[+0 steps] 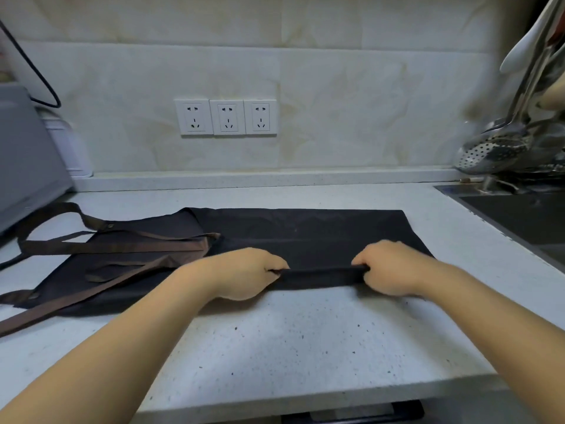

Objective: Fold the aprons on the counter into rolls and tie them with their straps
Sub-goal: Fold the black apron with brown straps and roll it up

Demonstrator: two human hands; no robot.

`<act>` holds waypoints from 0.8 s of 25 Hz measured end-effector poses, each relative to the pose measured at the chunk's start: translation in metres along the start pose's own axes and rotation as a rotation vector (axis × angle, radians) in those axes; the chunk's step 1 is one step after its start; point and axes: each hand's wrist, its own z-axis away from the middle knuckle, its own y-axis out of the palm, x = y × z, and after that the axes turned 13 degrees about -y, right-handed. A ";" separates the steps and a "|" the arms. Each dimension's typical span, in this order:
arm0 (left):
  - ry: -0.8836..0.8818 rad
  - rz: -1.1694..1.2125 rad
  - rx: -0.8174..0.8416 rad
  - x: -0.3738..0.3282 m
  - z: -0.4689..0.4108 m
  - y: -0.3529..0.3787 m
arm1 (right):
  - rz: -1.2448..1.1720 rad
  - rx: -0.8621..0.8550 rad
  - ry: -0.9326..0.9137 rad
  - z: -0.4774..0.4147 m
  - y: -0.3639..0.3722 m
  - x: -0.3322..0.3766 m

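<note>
A dark apron (305,231) lies flat across the white speckled counter (290,338), its bib end pointing left. Brown straps (116,246) trail over the bib and off toward the left edge. The near edge of the apron is turned up into a narrow roll (321,275). My left hand (244,272) grips the left part of that roll with the fingers curled over it. My right hand (388,267) grips the right part the same way. Both hands rest on the counter, knuckles up.
A grey appliance (27,154) stands at the back left with a black cable (36,75) above it. Three wall sockets (226,117) sit on the tiled backsplash. A dark sink (519,215) lies at the right, with metal ladles (495,148) hanging over it.
</note>
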 end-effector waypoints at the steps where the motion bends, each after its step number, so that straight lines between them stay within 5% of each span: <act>1: -0.026 0.010 0.043 0.000 0.002 -0.009 | -0.028 -0.003 0.030 -0.006 -0.010 -0.005; 5: -0.185 -0.123 0.033 0.003 -0.014 -0.028 | -0.040 0.088 0.096 -0.029 -0.032 -0.023; 10: -0.381 -0.395 -0.492 -0.003 -0.051 0.017 | -0.039 0.091 0.166 -0.048 -0.028 -0.035; 13: -0.240 -0.296 -0.676 -0.013 -0.063 0.052 | 0.010 0.128 0.197 -0.055 -0.017 -0.037; 17: -0.063 -0.091 -0.426 -0.031 -0.068 0.075 | 0.070 0.133 0.237 -0.056 -0.014 -0.030; 20: -0.059 -0.135 -0.334 -0.028 -0.074 0.081 | 0.523 0.131 0.377 -0.046 -0.009 -0.015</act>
